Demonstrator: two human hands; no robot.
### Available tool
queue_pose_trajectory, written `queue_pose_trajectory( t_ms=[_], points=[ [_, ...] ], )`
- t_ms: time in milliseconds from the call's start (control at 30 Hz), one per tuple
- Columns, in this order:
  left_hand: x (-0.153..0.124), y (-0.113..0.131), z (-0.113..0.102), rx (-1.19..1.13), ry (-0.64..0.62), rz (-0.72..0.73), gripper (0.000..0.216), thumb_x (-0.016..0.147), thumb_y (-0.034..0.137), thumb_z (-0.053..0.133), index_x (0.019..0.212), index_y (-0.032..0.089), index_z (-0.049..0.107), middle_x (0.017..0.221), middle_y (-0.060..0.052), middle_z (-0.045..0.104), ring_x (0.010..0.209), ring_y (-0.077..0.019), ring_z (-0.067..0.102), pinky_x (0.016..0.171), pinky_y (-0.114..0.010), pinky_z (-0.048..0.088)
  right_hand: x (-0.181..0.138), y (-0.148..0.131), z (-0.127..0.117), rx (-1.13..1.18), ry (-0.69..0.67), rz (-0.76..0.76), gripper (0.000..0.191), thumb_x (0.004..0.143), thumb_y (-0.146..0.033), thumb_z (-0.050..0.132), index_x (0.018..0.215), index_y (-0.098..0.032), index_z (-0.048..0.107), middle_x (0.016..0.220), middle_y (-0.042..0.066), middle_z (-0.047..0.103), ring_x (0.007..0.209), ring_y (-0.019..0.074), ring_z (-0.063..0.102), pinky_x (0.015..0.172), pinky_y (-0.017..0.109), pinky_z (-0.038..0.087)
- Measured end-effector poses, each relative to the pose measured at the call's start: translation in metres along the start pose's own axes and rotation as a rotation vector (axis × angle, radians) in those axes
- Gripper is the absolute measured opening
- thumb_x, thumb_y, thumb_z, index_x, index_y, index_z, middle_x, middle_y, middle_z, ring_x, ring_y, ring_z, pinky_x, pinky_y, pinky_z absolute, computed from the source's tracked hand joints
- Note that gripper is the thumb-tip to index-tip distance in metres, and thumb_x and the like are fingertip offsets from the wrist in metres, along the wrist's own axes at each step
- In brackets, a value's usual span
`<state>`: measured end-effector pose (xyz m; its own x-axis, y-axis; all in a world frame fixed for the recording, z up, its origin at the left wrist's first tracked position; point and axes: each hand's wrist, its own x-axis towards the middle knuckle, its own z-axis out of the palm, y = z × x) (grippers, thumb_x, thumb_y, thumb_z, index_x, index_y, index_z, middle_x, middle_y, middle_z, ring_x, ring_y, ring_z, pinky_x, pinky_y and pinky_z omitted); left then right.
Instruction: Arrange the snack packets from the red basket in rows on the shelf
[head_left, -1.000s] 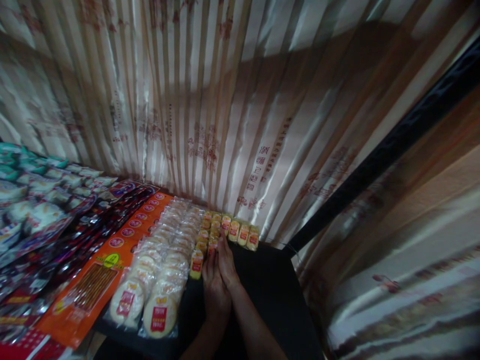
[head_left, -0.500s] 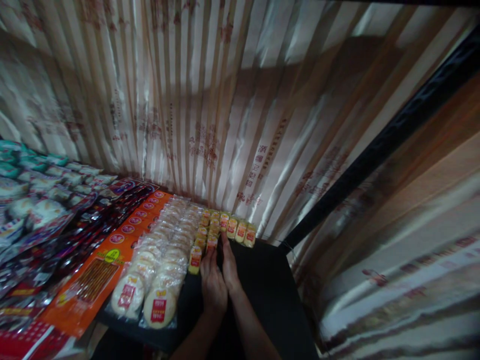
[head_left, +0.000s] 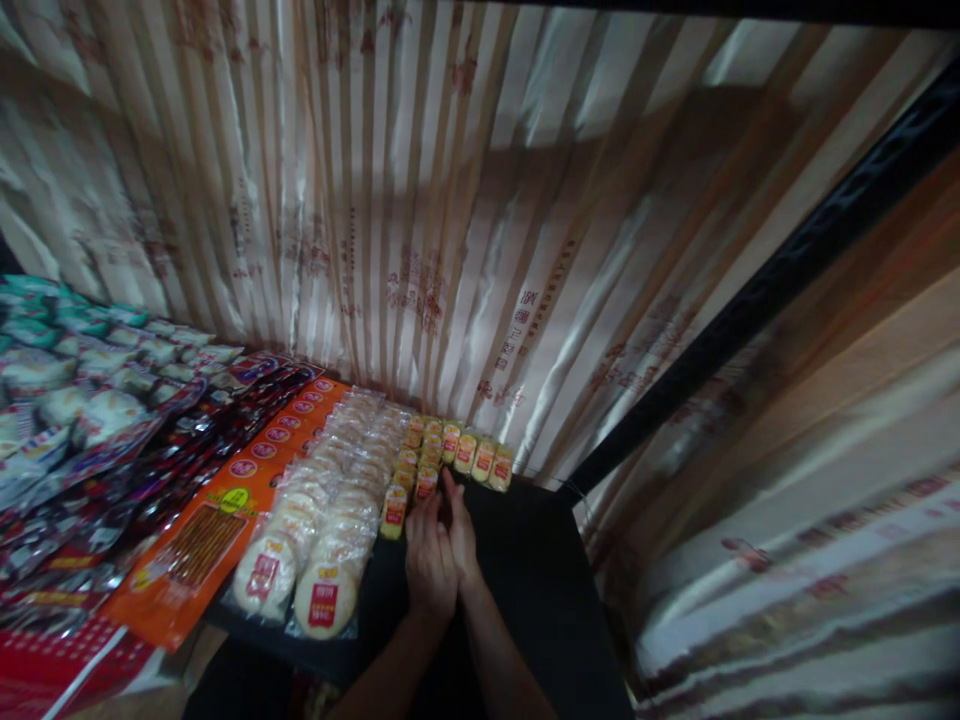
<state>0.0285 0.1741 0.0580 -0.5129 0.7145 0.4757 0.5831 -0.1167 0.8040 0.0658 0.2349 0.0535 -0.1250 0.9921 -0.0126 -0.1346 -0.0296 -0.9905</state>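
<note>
Small yellow snack packets with red labels stand in rows on the black tabletop (head_left: pixel 525 560). My left hand (head_left: pixel 431 565) is just in front of the nearest packet of the second row (head_left: pixel 427 483), its fingers stretched out and close to it; contact cannot be made out. Beside it, my right hand (head_left: pixel 460 525) has its fingers extended forward, right of that packet, with no held thing visible. The two hands lie against each other. Left of my fingers stands the front packet of the first row (head_left: pixel 394 510). More packets (head_left: pixel 484 460) form a line at the back edge.
Two rows of clear-wrapped round white crackers (head_left: pixel 324 600) lie to the left. Beyond are an orange bag of stick snacks (head_left: pixel 199 550), dark glossy packs (head_left: pixel 172 450) and white bags (head_left: pixel 105 420). A printed curtain (head_left: pixel 420 200) hangs behind; a black post (head_left: pixel 712 330) slants at the right.
Both hands have drawn slightly back from the front packet of the second row. The packets keep their arrangement. The view has shifted a little.
</note>
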Motion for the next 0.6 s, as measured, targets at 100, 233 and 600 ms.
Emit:
queue_pose_trajectory(
  t_ms=[100, 233, 600],
  points=[
    [-0.008, 0.006, -0.009, 0.015, 0.022, -0.054, 0.039, 0.084, 0.016, 0.031, 0.118, 0.012, 0.051, 0.115, -0.012, 0.059, 0.111, -0.0193, 0.05, 0.096, -0.037, 0.041, 0.0, 0.003, 0.003, 0.129, -0.005, 0.04, 0.066, 0.078, -0.067, 0.035, 0.129, -0.025, 0.046, 0.137, 0.001, 0.042, 0.13, 0.0193, 0.033, 0.109, 0.037, 0.022],
    [-0.019, 0.0, -0.016, 0.065, 0.107, -0.206, 0.038, 0.084, 0.018, 0.031, 0.115, 0.012, 0.052, 0.112, -0.013, 0.06, 0.107, -0.0204, 0.053, 0.094, -0.039, 0.043, -0.002, -0.001, 0.01, 0.156, -0.026, 0.013, 0.063, 0.077, -0.063, 0.042, 0.128, -0.026, 0.047, 0.136, -0.001, 0.044, 0.131, 0.0193, 0.031, 0.11, 0.037, 0.021],
    [0.0, -0.023, -0.006, 0.101, 0.095, -0.186, 0.04, 0.086, 0.023, 0.03, 0.115, 0.01, 0.055, 0.113, -0.014, 0.061, 0.109, -0.022, 0.055, 0.094, -0.039, 0.044, -0.006, -0.009, 0.015, 0.005, -0.06, -0.047, 0.066, 0.079, -0.064, 0.039, 0.132, -0.025, 0.041, 0.141, 0.0, 0.036, 0.132, 0.0191, 0.028, 0.111, 0.036, 0.02]
  ],
)
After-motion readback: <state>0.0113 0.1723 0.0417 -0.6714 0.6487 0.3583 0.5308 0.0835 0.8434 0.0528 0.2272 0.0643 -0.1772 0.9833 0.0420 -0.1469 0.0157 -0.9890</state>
